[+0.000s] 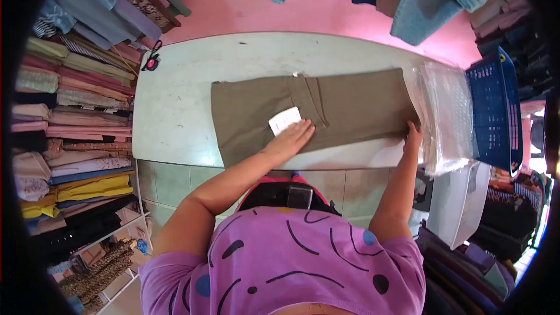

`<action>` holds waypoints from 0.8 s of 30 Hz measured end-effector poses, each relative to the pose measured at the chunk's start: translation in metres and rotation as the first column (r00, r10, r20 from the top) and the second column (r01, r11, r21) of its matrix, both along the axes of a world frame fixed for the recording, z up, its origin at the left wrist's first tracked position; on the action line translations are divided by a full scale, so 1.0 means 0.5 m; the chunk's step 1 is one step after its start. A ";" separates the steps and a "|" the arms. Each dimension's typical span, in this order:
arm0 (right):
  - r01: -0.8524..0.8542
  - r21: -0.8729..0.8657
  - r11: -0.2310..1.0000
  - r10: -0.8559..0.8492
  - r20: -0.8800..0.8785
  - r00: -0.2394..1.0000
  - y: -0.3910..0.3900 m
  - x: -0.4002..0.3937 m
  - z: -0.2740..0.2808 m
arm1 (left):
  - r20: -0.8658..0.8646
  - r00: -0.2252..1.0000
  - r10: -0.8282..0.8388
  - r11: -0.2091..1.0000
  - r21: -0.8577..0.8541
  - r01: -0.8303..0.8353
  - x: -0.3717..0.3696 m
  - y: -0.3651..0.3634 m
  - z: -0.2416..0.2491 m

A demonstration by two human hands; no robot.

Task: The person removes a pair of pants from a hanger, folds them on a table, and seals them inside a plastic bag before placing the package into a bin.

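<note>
An olive-brown garment (pixel 361 102) lies spread out across the white table (pixel 175 111), with a folded strip near its middle. My left hand (pixel 290 140) rests flat on it, fingers extended, touching the lower edge of a white tag (pixel 284 120). At the garment's right end, my right hand (pixel 413 134) has its fingers closed on the lower corner of the cloth. Just right of that hand lies a stack of clear plastic bags (pixel 446 116).
A blue basket (pixel 496 111) stands at the table's right end. A small black and pink object (pixel 151 63) lies at the back left corner. Folded clothes (pixel 87 122) fill shelves on the left. Denim clothes (pixel 426 11) hang behind the table. A white cabinet (pixel 458 210) stands at the lower right.
</note>
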State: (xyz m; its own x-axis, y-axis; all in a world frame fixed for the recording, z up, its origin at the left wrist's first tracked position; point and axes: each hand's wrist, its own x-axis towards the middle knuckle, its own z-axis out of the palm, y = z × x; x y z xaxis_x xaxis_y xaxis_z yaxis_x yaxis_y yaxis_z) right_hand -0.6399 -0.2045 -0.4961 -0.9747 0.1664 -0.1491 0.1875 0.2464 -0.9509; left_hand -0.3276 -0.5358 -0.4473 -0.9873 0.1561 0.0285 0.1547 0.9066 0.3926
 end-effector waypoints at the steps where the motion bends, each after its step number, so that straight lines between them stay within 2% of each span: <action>1: 0.131 -0.173 0.976 -0.100 0.178 0.979 -0.035 0.026 0.061 | -0.021 0.998 -0.064 0.998 0.018 0.064 0.005 -0.009 -0.009; 2: 0.049 -0.286 0.957 -0.017 0.115 0.993 -0.045 0.030 0.082 | 0.010 0.995 -0.102 0.995 -0.012 0.102 0.016 -0.018 0.008; 3: 0.086 -0.263 0.961 -0.062 0.098 0.993 -0.069 0.041 0.119 | 0.026 0.996 -0.081 0.997 0.007 0.081 0.034 -0.027 0.031; 4: 0.059 -0.351 0.934 -0.058 0.015 0.998 -0.089 0.048 0.142 | 0.046 0.997 -0.060 0.998 0.029 0.059 0.058 -0.037 0.048; 5: 0.012 -0.378 0.926 -0.027 -0.035 0.999 -0.113 0.057 0.172 | 0.044 0.998 -0.033 0.999 0.023 0.032 0.088 -0.049 0.052; 7: -0.050 -0.409 0.911 0.016 -0.086 0.996 -0.177 0.087 0.246 | 0.008 0.999 0.033 0.987 0.155 -0.034 0.158 -0.083 0.058; 8: -0.161 -0.387 0.908 0.086 -0.204 0.975 -0.221 0.115 0.287 | 0.009 0.999 0.048 0.987 0.152 -0.049 0.193 -0.100 0.052; 10: -0.353 -0.313 0.882 0.222 -0.383 0.896 -0.314 0.193 0.359 | -0.103 0.922 0.373 0.924 0.135 -0.359 0.263 -0.131 0.021; 11: -0.436 -0.268 0.859 0.289 -0.449 0.845 -0.366 0.243 0.382 | -0.103 0.918 0.383 0.920 0.137 -0.368 0.291 -0.146 0.012; 12: -0.446 -0.323 0.835 0.311 -0.392 0.866 -0.413 0.298 0.386 | -0.117 0.796 0.594 0.773 0.358 -0.524 0.314 -0.161 0.003; 13: -0.559 -0.141 0.817 0.469 -0.401 0.787 -0.448 0.346 0.382 | -0.078 0.635 0.769 0.560 0.559 -0.611 0.333 -0.176 -0.008; 14: -0.620 0.210 0.756 0.644 -0.409 0.646 -0.483 0.394 0.354 | -0.079 0.630 0.773 0.556 0.563 -0.612 0.349 -0.192 -0.027; 15: -0.695 0.349 0.629 0.744 -0.528 0.409 -0.536 0.460 0.382 | -0.003 0.481 0.877 0.326 0.738 -0.590 0.362 -0.210 -0.050; 16: -0.849 0.320 0.420 0.874 -0.394 0.284 -0.570 0.512 0.377 | 0.112 0.334 0.936 0.077 0.859 -0.506 0.371 -0.224 -0.061; 17: -0.923 0.332 0.196 0.943 -0.321 0.085 -0.602 0.547 0.340 | 0.115 0.331 0.937 0.072 0.861 -0.503 0.375 -0.237 -0.055; 19: -0.886 0.436 -0.159 0.983 -0.017 -0.185 -0.637 0.606 0.262 | 0.310 0.256 0.916 -0.167 0.873 -0.458 0.382 -0.265 -0.028; 20: -0.820 0.497 -0.283 0.944 -0.007 -0.330 -0.632 0.616 0.224 | 0.312 0.259 0.914 -0.168 0.873 -0.459 0.384 -0.276 -0.021; 22: -0.865 0.461 -0.198 0.968 -0.045 -0.245 -0.617 0.618 0.199 | 0.305 0.279 0.911 -0.119 0.840 -0.529 0.378 -0.301 -0.013; 23: -0.866 0.491 -0.099 0.987 -0.061 -0.147 -0.607 0.601 0.199 | 0.309 0.282 0.908 -0.123 0.840 -0.528 0.371 -0.313 -0.016; 24: -0.854 0.520 -0.002 0.996 -0.077 -0.049 -0.592 0.578 0.207 | 0.238 0.348 0.907 -0.006 0.833 -0.553 0.359 -0.324 -0.022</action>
State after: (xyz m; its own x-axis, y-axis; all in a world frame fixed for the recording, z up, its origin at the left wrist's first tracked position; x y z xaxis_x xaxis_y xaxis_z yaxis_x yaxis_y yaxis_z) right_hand -0.3507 -0.5004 -0.3927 -0.1713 -0.9846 0.0345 -0.7117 0.0995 -0.6954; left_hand -0.1481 -0.6979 -0.4584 -0.4082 -0.9084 -0.0901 -0.1498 -0.0307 0.9882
